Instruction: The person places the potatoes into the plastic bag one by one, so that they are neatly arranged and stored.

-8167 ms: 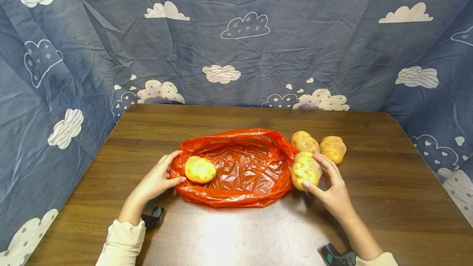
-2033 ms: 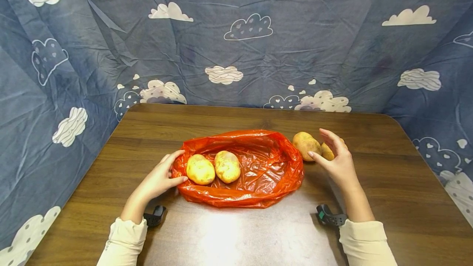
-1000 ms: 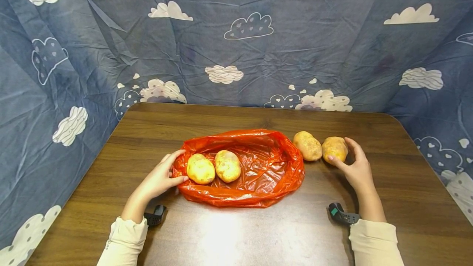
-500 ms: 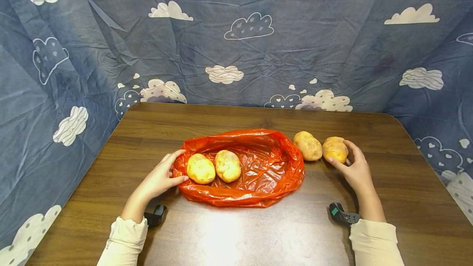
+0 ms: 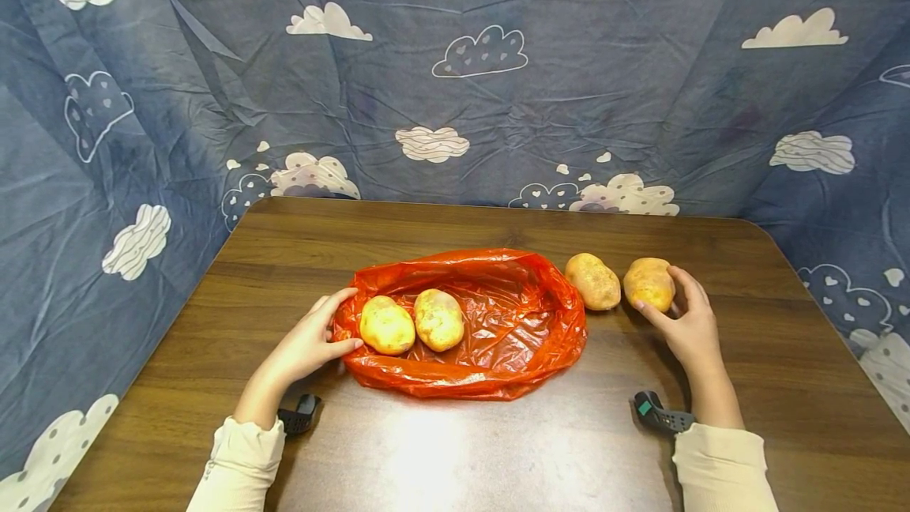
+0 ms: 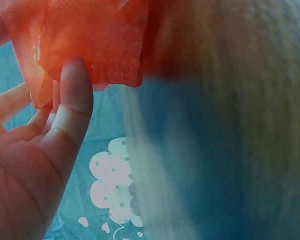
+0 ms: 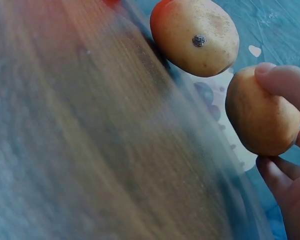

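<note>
A red plastic bag (image 5: pixel 490 330) lies spread with its mouth upward on the table, two potatoes in its left half: a left potato (image 5: pixel 387 326) and a second potato (image 5: pixel 438 320) beside it. My left hand (image 5: pixel 307 342) holds the bag's left end between thumb and fingers; the left wrist view shows the thumb against the red plastic (image 6: pixel 105 45). To the right of the bag, my right hand (image 5: pixel 690 330) grips a potato (image 5: pixel 648 283), thumb on the near side and fingers on the far side. Another potato (image 5: pixel 593 281) sits between it and the bag's right rim.
The brown wooden table (image 5: pixel 298 243) has rounded far corners. Behind it hangs a blue cloth (image 5: pixel 398 85) with a cloud print. A black wrist mount (image 5: pixel 302 416) sits by the left wrist and another black mount (image 5: pixel 661 413) by the right.
The second potato has gone from my right hand into the bag. My right hand then moved right and took hold of the rightmost potato, which has just shifted slightly. The left hand stays at the bag.
</note>
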### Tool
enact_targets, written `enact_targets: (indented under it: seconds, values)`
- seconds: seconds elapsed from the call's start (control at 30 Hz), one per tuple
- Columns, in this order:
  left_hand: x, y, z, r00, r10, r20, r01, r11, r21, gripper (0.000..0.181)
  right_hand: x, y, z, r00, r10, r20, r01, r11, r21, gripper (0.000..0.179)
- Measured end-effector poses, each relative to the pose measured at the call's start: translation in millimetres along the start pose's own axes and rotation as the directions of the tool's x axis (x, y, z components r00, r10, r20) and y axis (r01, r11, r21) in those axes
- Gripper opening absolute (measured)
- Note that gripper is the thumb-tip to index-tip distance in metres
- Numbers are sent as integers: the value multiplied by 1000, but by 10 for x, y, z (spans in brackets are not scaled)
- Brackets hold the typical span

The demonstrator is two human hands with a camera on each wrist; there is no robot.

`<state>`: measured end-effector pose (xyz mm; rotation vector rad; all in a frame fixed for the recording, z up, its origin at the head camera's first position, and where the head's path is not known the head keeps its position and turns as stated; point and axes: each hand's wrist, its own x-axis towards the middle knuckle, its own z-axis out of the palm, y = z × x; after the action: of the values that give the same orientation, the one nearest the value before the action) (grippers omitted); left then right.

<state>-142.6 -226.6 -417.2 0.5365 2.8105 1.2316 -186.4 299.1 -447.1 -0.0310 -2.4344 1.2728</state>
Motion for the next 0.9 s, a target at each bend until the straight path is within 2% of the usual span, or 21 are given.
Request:
enact_targets:
  seconds: [0.43,0.7,0.9]
  values:
    - [5,-21,-3,1000,-5,4,5,1000,3,68,5,-189,-7,997,-63,-49,63,998,-11,73]
    - [4,-21,-4,1000,-3,5,3,1000,5,68,-76,-687,-41,986,-159,-58,163,983,80,69]
    - [2,-19,1,1000,-6,3,6,1000,-1,68,-82,-880,-18,968,-246,-49,250,959,135,71]
